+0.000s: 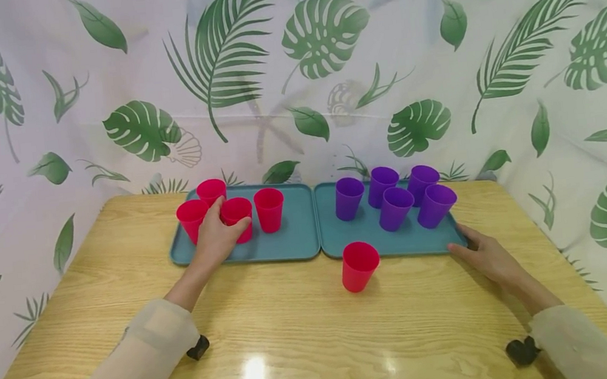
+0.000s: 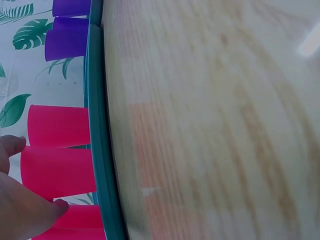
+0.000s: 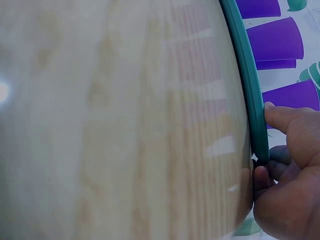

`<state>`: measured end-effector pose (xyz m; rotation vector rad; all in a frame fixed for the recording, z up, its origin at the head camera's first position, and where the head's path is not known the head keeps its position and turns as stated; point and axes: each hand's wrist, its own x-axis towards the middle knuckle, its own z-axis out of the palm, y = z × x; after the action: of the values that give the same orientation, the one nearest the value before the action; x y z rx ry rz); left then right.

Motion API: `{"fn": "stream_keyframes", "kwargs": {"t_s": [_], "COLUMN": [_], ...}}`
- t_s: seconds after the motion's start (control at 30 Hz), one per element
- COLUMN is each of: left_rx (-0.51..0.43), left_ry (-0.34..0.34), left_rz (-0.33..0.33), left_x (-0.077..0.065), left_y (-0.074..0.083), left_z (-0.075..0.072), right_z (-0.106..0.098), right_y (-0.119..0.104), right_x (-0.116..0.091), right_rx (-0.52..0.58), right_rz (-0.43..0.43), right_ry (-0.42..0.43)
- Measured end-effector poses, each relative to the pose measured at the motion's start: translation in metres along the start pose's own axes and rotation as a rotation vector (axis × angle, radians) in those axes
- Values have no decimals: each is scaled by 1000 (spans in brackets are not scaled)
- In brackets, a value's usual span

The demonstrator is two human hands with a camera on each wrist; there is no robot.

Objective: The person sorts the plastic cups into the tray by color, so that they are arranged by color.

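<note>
My left hand reaches over the left teal tray, its thumb and fingers around a red cup. In the left wrist view, that red cup stands upright between thumb and fingertip. Other red cups stand upright on the same tray, one to its right and two to its left. My right hand holds the near right corner of the right teal tray. In the right wrist view, the thumb lies on the tray's rim and the other fingers curl beneath the corner.
Several purple cups stand upright on the right tray. One red cup stands upright on the wooden table, in front of the right tray. The trays sit side by side near a leaf-patterned cloth that hangs behind the table.
</note>
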<state>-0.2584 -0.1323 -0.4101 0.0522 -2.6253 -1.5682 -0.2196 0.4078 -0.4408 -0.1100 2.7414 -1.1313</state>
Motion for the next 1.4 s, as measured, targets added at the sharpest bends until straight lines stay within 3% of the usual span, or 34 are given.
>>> {"fn": "stream_keyframes", "kwargs": {"t_s": [0.63, 0.87, 1.2, 1.4], "left_rx": [-115, -105, -200, -245], "left_ry": [59, 115, 69, -25], "left_rz": [93, 189, 365, 412], "left_x": [-5, -15, -34, -49], "left_y": [14, 29, 65, 78], "left_z": [-9, -14, -10, 0], "right_z": [1, 0, -1, 0], "right_y": [-1, -3, -3, -6], "right_x": [-1, -2, -3, -3], "right_rx": [-1, -10, -25, -16], "right_rz": [-31, -17, 6, 3], "right_ry": [-6, -3, -6, -4]}}
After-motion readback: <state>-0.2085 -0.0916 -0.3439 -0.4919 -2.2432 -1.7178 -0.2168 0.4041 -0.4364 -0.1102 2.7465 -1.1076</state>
